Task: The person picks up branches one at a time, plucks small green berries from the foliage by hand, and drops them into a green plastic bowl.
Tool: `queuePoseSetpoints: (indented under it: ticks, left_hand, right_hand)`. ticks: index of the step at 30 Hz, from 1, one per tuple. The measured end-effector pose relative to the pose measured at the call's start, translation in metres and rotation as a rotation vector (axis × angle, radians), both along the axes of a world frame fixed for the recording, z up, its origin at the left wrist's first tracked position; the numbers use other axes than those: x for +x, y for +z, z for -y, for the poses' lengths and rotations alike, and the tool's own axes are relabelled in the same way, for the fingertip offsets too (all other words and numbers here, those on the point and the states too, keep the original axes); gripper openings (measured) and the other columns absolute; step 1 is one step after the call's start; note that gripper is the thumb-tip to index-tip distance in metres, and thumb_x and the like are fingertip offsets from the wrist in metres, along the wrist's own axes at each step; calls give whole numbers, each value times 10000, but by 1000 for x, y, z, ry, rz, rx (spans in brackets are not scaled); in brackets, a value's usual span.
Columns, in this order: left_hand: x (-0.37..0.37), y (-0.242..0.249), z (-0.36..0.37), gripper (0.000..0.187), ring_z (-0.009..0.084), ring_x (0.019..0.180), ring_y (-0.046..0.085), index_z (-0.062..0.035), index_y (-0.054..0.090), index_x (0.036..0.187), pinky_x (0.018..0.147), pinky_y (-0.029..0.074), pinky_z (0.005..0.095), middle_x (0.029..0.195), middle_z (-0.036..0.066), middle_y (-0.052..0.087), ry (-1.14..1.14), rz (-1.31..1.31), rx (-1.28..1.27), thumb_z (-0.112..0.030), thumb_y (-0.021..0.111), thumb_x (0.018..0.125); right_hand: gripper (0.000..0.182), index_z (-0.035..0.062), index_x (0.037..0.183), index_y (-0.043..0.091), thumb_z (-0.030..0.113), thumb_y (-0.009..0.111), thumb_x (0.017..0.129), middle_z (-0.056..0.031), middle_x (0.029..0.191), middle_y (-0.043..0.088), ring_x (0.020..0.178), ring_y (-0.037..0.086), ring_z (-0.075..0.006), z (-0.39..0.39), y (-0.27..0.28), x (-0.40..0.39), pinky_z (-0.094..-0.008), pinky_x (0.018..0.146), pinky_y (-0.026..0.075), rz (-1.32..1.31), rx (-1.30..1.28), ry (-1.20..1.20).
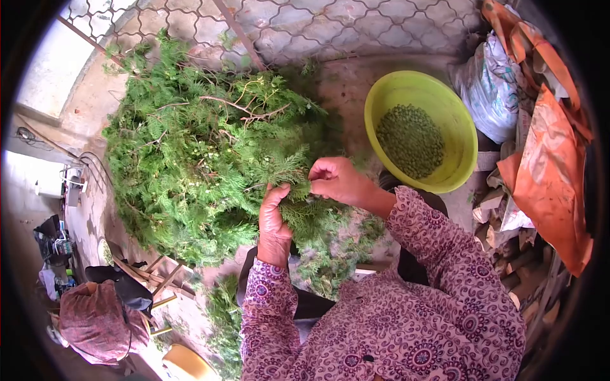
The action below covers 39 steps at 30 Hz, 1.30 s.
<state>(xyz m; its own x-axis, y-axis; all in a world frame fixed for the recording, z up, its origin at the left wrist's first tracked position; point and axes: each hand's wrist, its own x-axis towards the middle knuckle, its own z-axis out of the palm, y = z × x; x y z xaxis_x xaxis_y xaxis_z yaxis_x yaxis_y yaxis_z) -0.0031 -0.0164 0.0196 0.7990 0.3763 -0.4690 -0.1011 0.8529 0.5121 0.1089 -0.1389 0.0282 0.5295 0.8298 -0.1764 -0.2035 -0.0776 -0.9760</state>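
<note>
My left hand is closed around a leafy green sprig, thumb pointing up. Just right of it, my right hand pinches at the sprig's edge, its fingers bent together; whatever lies between the fingertips is too small to make out. Both hands are over the near right side of a large heap of green branches. A yellow-green basin holding many small green pieces rests on the ground beyond my right hand.
Wire mesh runs along the far side. At the right are a white sack, an orange sheet and stacked wood. Cut greenery lies near my legs. Lower left are a draped cloth and a yellow container.
</note>
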Motion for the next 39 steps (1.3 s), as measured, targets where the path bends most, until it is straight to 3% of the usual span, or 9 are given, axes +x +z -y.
queuePoseSetpoints:
  ticks: [6,11,14,17,23,28,32,36,39]
  left_hand:
    - [-3,0,10,292,197,857,561,-32,537,1008,773,463,348,928,72,589,-167,-186,57,-116,611,739]
    - [-7,-16,2,474,177,890,533,19,437,1113,810,418,319,951,92,571,-131,-160,98,-65,676,713]
    - [-7,-8,5,324,176,885,557,-3,561,996,818,432,324,954,79,598,-120,-184,260,-106,679,713]
    - [-10,4,8,363,175,920,549,30,549,1007,857,415,327,966,81,597,-78,-395,219,-90,692,696]
    - [-19,-20,0,477,224,862,584,52,522,1055,797,465,352,955,113,603,-287,-99,278,-112,729,658]
    - [-23,-17,3,516,244,851,592,49,520,1075,769,480,365,956,131,606,-263,-29,196,-104,745,637]
    - [-21,-8,4,528,247,896,573,41,525,1077,809,457,380,978,132,597,-178,-119,205,-117,756,629]
    - [-16,-3,1,630,210,1013,483,-3,461,1157,942,303,391,1028,82,573,-161,-193,170,-134,773,625]
    - [-14,0,1,570,211,1028,467,-12,499,1118,946,283,412,1023,80,575,-166,-163,184,-146,768,634]
  right_hand:
    - [144,-25,865,568,42,594,741,-20,709,571,590,503,-50,4,-2,5,-198,520,407,55,65,5]
    - [143,-15,859,571,80,609,758,-16,716,571,595,500,-45,4,-1,6,-192,520,400,-28,-15,64]
    - [167,0,832,570,141,634,770,-7,711,563,588,499,-43,3,-6,8,-189,512,396,140,89,144]
    - [191,14,808,566,184,647,776,4,676,548,556,487,-40,6,7,12,-190,486,384,26,13,226]
    - [172,47,765,552,200,624,794,26,571,479,447,422,-48,11,11,9,-200,422,334,-198,-51,303]
    - [245,57,683,510,220,525,865,8,559,456,404,378,-70,17,10,13,-199,393,306,-794,222,564]
    - [178,54,753,499,187,492,872,-19,643,505,422,402,-80,17,14,17,-191,398,317,-729,391,448]
    - [92,50,851,481,141,494,859,-43,755,505,449,414,-74,18,29,24,-189,390,328,-578,215,172]
    - [88,45,833,488,125,508,862,-4,675,481,467,394,-49,19,20,21,-188,399,307,-355,168,205]
